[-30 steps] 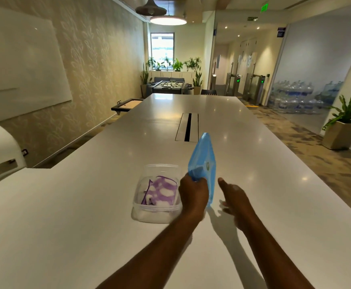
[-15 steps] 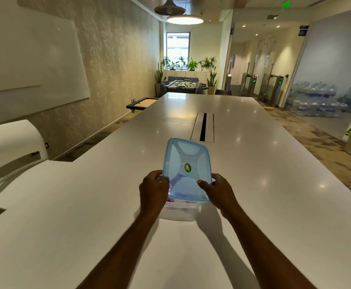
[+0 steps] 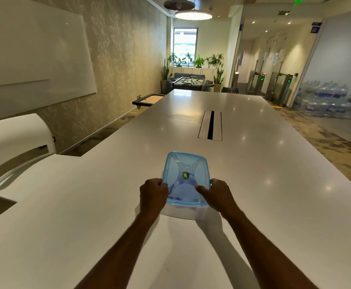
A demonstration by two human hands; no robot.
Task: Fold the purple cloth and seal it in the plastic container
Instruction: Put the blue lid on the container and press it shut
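Blue lid [image 3: 186,178] on container [image 3: 184,212]; left hand [image 3: 153,193], right hand [image 3: 219,195] clasp lid's edges.

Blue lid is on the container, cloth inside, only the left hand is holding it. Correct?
Not quite: both hands are on it. The head view shows the left hand and the right hand gripping opposite sides of the blue lid. The lid does sit on the container, with the cloth dimly visible through it.
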